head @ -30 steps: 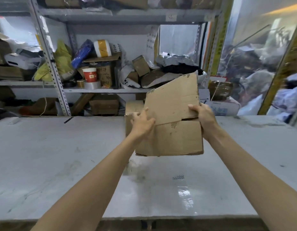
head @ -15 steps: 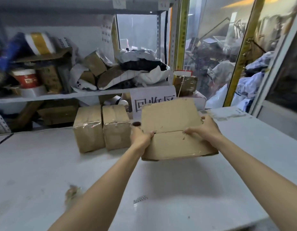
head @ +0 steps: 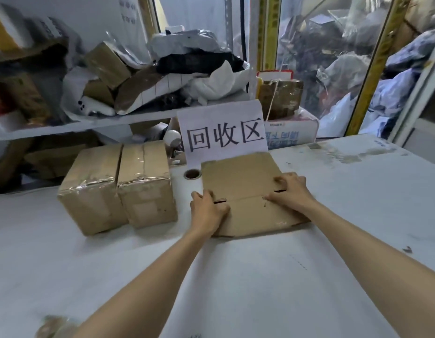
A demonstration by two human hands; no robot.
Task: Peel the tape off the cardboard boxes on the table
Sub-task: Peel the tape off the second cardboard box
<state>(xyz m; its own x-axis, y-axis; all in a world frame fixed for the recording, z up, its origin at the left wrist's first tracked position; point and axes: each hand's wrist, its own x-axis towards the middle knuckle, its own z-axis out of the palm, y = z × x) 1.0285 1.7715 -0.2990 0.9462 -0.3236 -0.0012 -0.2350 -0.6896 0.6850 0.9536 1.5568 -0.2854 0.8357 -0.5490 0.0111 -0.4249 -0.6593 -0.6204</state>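
A flattened cardboard box (head: 245, 181) lies on the white table (head: 260, 276) just in front of a paper sign (head: 223, 132). My left hand (head: 207, 211) grips its left edge, fingers curled over the side. My right hand (head: 290, 191) presses down on its right part with the fingertips. Left of it stand two closed cardboard boxes side by side, one (head: 89, 189) and the other (head: 145, 184), both with shiny clear tape over their seams and corners.
A small tape roll (head: 192, 173) sits between the taped boxes and the flat one. A crumpled wad (head: 53, 325) lies at the near left of the table. Behind is a cluttered shelf (head: 65, 128) and a wrapped parcel (head: 281, 98); a window frame closes the right.
The flattened box, held upright in both hands a second ago, has been carried right and lowered flat onto the table before the sign. My view has turned right with it.
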